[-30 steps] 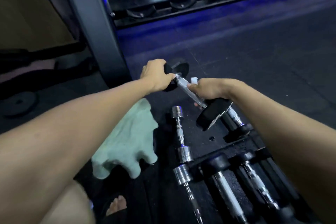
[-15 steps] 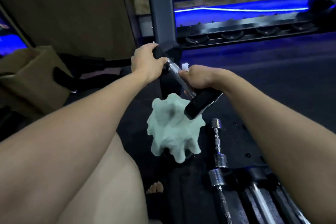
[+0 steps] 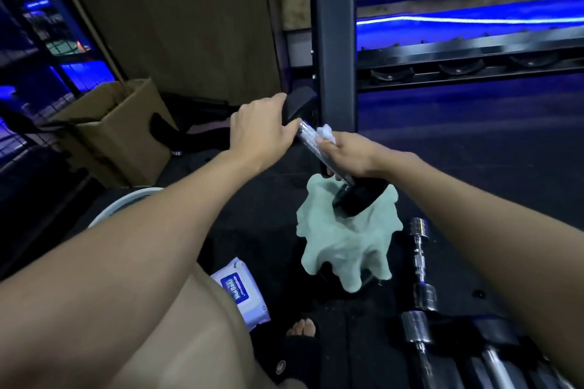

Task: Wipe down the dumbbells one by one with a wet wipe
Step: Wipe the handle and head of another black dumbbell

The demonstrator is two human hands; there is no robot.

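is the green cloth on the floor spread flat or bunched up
Bunched up. The green cloth is heaped in rumpled folds with lobes hanging down, draped over something hidden beneath it, just below the held dumbbell.

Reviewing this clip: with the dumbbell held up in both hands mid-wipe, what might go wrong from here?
1. The dumbbell is off the floor, the left hand gripping only its far head; a slip could drop it toward the sandalled toes below.
2. The right hand works a small balled wet wipe on the handle, so the black heads may get missed.
3. The lower head hangs close over the green cloth and might snag it.
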